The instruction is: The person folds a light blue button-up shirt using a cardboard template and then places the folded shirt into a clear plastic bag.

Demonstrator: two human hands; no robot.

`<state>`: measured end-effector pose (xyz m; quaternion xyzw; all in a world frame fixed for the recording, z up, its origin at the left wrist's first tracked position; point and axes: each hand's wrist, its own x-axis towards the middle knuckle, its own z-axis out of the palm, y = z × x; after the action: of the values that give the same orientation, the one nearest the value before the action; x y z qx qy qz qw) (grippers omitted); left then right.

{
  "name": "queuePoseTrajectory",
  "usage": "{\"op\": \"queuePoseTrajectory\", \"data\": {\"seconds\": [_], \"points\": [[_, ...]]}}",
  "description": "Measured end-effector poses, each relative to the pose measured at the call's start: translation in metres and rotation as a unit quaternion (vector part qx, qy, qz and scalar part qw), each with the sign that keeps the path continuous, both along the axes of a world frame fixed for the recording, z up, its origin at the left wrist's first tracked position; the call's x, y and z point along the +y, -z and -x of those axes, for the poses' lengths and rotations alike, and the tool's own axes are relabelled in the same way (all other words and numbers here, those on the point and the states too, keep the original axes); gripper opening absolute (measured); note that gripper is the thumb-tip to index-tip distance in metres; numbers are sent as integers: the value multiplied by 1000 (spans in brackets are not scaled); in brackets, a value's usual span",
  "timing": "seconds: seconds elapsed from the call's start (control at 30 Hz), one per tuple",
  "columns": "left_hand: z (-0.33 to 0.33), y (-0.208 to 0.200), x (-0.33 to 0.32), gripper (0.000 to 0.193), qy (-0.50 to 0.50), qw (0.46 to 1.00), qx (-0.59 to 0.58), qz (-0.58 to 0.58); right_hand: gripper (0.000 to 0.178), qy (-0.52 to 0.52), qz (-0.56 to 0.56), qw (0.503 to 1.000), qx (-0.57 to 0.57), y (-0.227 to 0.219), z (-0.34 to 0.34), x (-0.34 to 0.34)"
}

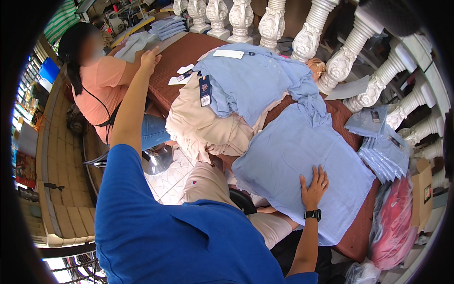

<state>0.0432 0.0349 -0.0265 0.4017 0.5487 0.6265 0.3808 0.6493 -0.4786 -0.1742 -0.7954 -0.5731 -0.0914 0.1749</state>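
Observation:
A light blue shirt lies spread flat on the brown-covered table in front of me. My right hand, with a dark watch on the wrist, rests on it, fingers spread and palm down. My left hand is stretched out to the far left above the table, beside the co-worker's arm; its fingers look extended and nothing shows in them. Beyond the spread shirt, another light blue shirt lies on a heap of cream garments. A dark blue hang tag and white tags lie on this pile.
A co-worker in a peach shirt sits at the left of the table. Folded packed garments are stacked at the far end. Bagged blue garments, a pink bundle and a cardboard box stand right, beside white balusters.

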Motion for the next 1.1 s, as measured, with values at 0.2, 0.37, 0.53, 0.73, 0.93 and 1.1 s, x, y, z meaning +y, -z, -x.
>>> {"op": "queuePoseTrajectory", "data": {"seconds": [0.2,0.37,0.53,0.73,0.93,1.1], "points": [[-19,-4,-29,113,18,973,-223,46,64,-6,1,1000,7,-1,0,0],[-21,-9,-44,122,119,959,-257,-27,64,-15,2,1000,7,1,2,2],[-55,-14,-52,121,205,800,-562,42,62,-8,4,1000,11,1,0,-1],[-109,19,-49,105,69,830,-553,-8,63,-7,7,1000,18,3,1,-3],[-44,68,-13,89,84,965,197,-151,66,-11,-24,999,27,13,-4,10],[-120,71,-109,66,165,897,365,-187,74,22,-109,991,75,5,-6,-7]]}}
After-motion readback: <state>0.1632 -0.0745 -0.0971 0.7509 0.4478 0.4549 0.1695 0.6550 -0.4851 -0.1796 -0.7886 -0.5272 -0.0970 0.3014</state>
